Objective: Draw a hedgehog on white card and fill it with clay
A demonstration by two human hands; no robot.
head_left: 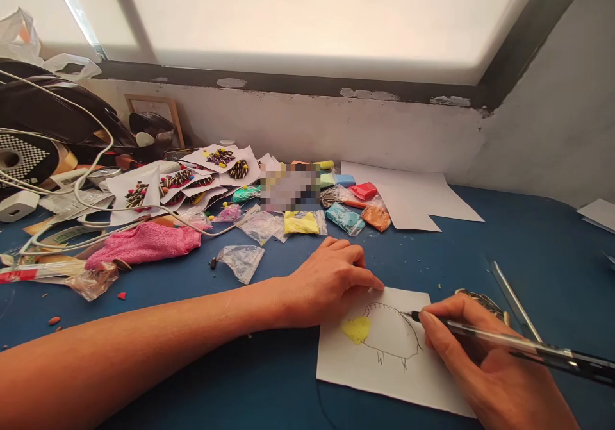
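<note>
A white sheet of paper lies on the blue table, bearing a pen-drawn rounded outline with a scalloped upper edge and two short leg-like marks. Yellow material forms a small patch at the outline's left end. My right hand is closed round a black and clear pen, its tip on the outline's upper right. At the paper's upper left, my left hand rests with one digit stretched along the edge and the other fingers bent; their tips are hidden.
Colourful clay packets and cards with seed-covered shapes line the back. A pink cloth, white cable and tape roll crowd the left. Larger white paper lies behind; a metallic rod is beyond my right hand.
</note>
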